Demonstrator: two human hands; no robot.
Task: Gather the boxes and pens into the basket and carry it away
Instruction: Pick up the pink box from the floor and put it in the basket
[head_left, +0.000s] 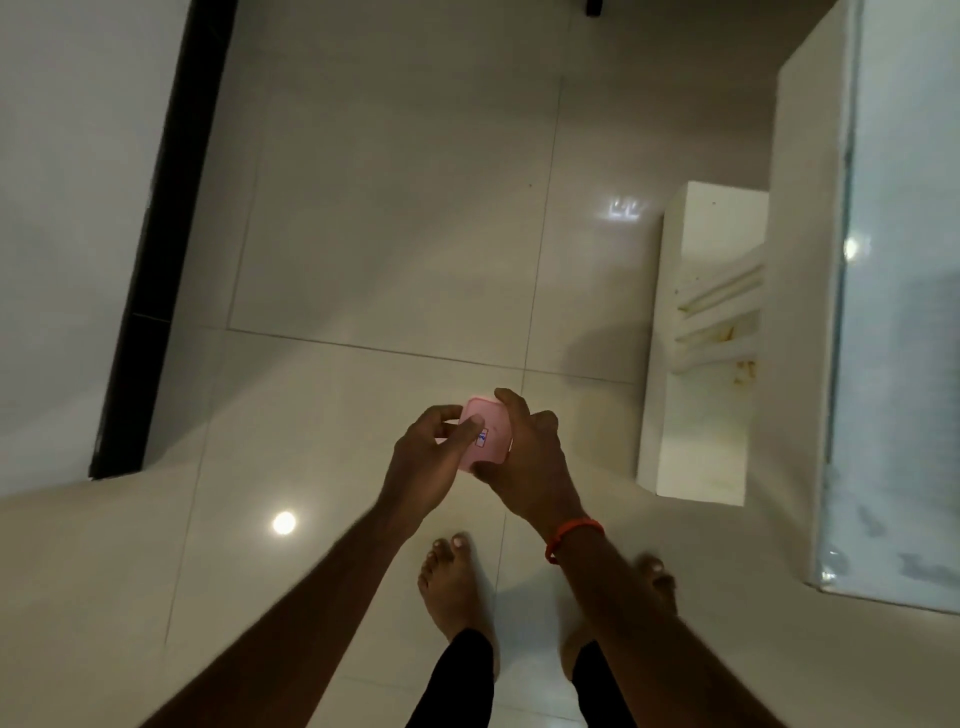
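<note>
A small pink box (487, 435) with a blue mark on its face is held in front of me over the tiled floor. My left hand (434, 457) grips its left side, thumb lying across the front. My right hand (530, 457), with an orange band on the wrist, clasps its right side and lower edge. No basket or pens appear in the head view.
A white low cabinet (701, 405) stands to the right, beside a glass-topped white table (893, 364). A black door frame edge (156, 249) runs along the left wall. My bare feet (457, 587) stand on the glossy floor tiles (363, 234).
</note>
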